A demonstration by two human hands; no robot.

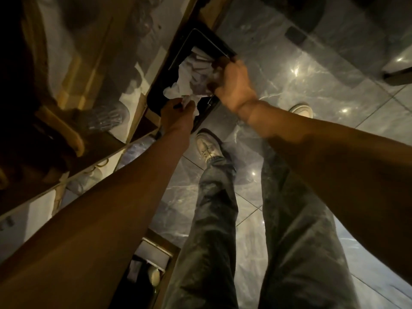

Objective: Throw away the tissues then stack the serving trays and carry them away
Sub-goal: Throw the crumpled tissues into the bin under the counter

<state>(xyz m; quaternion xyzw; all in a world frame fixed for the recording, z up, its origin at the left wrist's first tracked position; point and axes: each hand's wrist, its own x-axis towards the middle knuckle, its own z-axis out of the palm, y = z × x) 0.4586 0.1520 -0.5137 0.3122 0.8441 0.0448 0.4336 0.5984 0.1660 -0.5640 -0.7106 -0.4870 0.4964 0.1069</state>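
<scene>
A black serving tray (208,40) is held out in front of me above the floor, tilted, beside a wooden counter. Crumpled white tissues (189,79) lie bunched on it. My left hand (178,113) grips the tray's near edge and pinches a bit of tissue with it. My right hand (231,82) is closed on the tray's right edge, next to the tissue pile. Whether a second tray lies under the first I cannot tell.
A wooden counter with shelves (93,139) runs along the left, holding glassware and white cups. The shiny grey tiled floor (312,90) fills the right. My legs and white shoes (207,146) are below the tray. It is dim.
</scene>
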